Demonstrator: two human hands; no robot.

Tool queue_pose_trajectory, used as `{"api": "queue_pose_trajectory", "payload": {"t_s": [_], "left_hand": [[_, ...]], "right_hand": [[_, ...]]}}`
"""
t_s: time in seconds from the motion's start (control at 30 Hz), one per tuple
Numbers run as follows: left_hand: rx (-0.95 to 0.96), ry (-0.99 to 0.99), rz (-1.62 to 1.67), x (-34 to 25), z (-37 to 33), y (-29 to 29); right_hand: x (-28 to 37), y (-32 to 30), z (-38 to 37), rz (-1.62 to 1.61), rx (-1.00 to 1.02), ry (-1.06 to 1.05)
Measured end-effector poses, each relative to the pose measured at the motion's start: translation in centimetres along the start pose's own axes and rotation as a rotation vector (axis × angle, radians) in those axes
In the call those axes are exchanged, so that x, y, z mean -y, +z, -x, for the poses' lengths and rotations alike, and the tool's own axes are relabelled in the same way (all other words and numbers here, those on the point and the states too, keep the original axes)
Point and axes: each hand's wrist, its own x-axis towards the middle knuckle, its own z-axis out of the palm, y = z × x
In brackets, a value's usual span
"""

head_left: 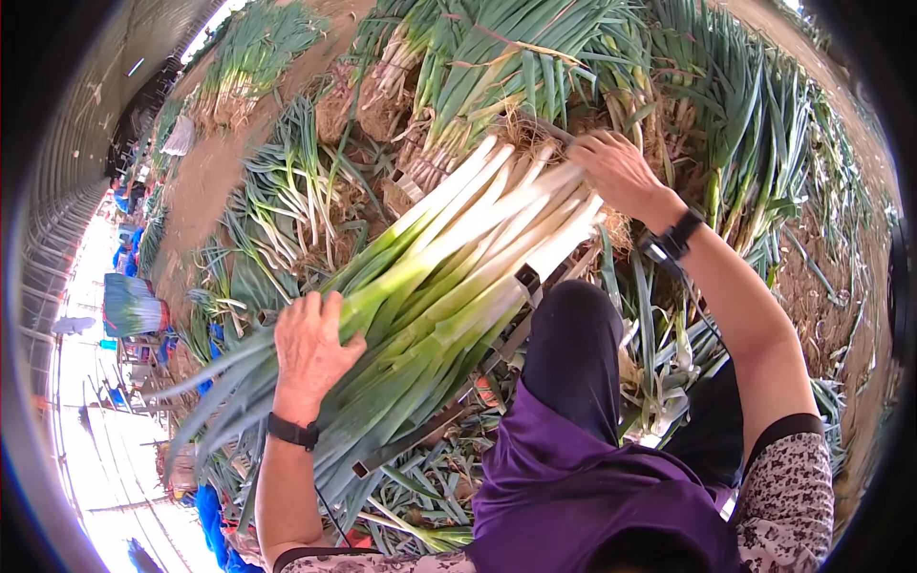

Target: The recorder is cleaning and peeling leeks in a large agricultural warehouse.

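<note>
A thick bundle of leeks lies slantwise in front of me, white stalks and roots toward the far right, green leaves toward the near left. My left hand is closed over the upper edge of the leaves, its thumb apart. At the root end my right hand is closed beside the tangled roots. A narrow dark grey strip runs from its fingers across the roots; I cannot tell whether it is a tool. Under the bundle, ends of a square-tube metal frame stick out.
More leeks with soil on their roots stand in heaps beyond the bundle and along the right. Loose leeks lie at the left. My bent knee is close to the frame. Cut leaves litter the ground below.
</note>
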Motion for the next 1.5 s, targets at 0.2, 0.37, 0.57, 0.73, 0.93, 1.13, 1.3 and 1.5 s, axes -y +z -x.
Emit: {"api": "queue_pose_trajectory", "payload": {"t_s": [0.2,0.37,0.57,0.73,0.93,1.13,1.3,1.5], "left_hand": [[0.041,-0.140,0.160,6.9,-2.1,7.0],[0.115,-0.146,0.351,5.9,-8.0,13.1],[0.218,-0.244,0.549,8.4,-4.6,13.3],[0.155,-0.209,0.430,7.9,-4.2,14.9],[0.238,-0.207,0.520,6.3,-6.4,16.2],[0.412,-0.240,0.758,9.0,-4.5,13.7],[0.005,-0.353,0.704,5.3,-11.1,13.3],[0.057,0.013,1.368,-25.4,-12.9,-2.6]], "right_hand": [[0.8,10.2,-10.7,0.095,0.064,-0.005],[-9.3,24.9,-10.0,1.540,-0.142,-0.398],[3.3,20.8,-13.1,-0.135,0.451,0.117],[3.3,19.8,-13.0,-0.081,0.333,0.106],[2.7,14.9,-7.4,-0.413,0.210,0.226],[9.6,1.1,5.9,-1.303,0.637,0.569],[7.8,1.9,23.0,-1.135,0.751,0.900],[-2.3,11.5,40.5,-0.429,0.274,1.150]]}}
